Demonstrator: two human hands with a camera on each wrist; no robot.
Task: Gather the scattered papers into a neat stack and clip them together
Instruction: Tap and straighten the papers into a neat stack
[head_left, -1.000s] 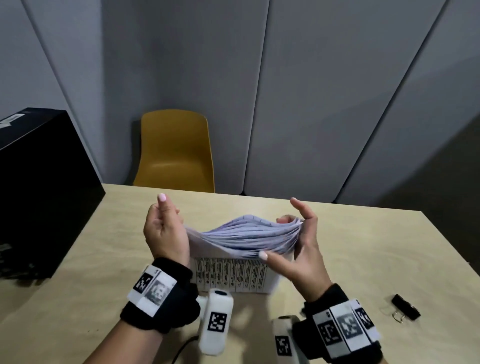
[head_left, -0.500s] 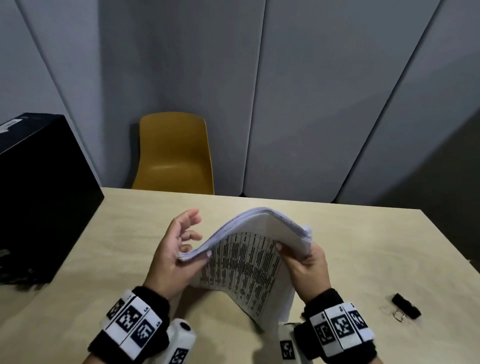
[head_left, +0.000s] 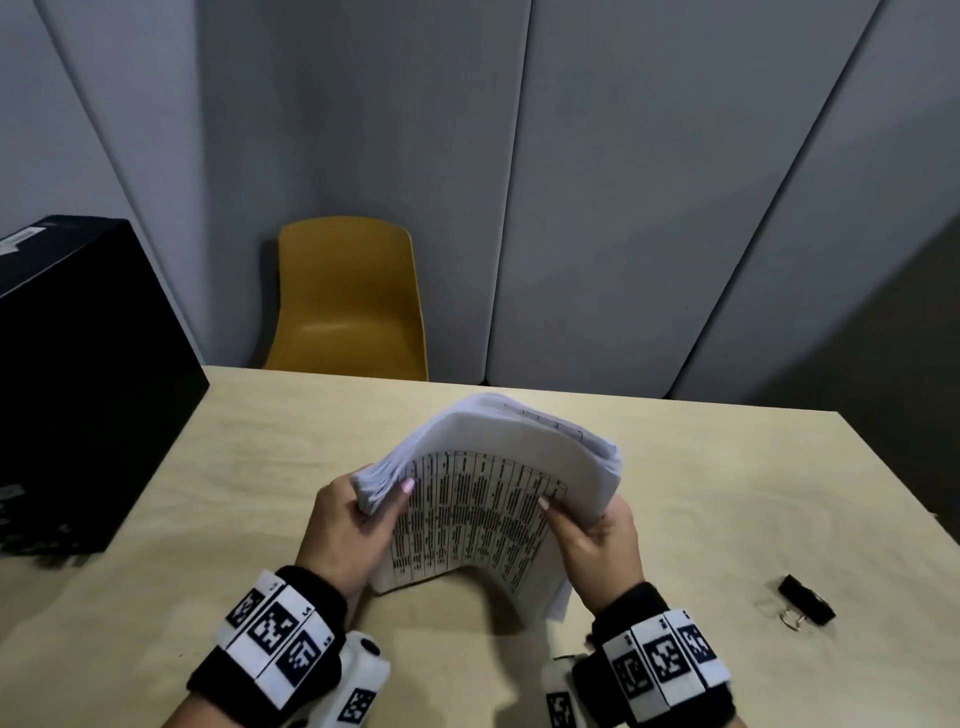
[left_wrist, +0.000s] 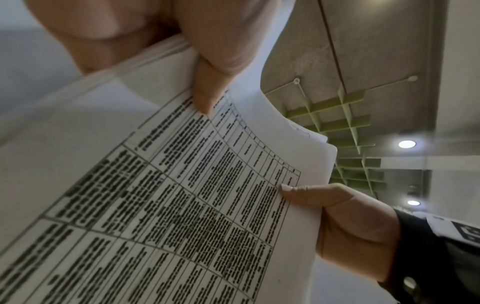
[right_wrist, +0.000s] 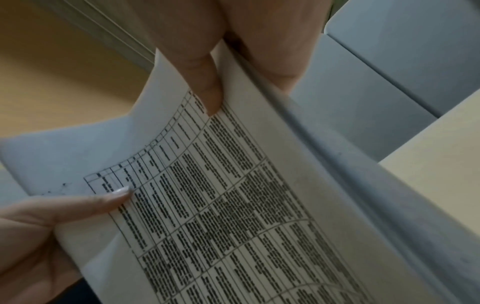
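Slipping is the main risk seen from the head camera: the thick bowed stack of white printed papers (head_left: 493, 499) is arched upward with its lower edge resting on the pale wooden table (head_left: 727, 493), and since the sheets look fanned at the 9 o'clock edge, easing either grip would probably let them splay or slide apart again. The left hand (head_left: 348, 530) curls round that 9 o'clock edge, thumb over the printed face, while the right hand (head_left: 592, 540) pinches the 3 o'clock side; both wrists sit low near the table. The small black binder clip (head_left: 805, 600) lies well apart at 3 o'clock, so freeing a hand to fetch it could, I judge, upset the alignment. From the left wrist, the left hand (left_wrist: 207, 51) presses its thumb onto the table-printed sheet, and the right hand (left_wrist: 350, 218) clamps the opposite margin. From the right wrist, the right hand (right_wrist: 207, 61) pins the page with its thumb, and the left hand (right_wrist: 39, 226) grips the far edge; the stack's layered side looks uneven.
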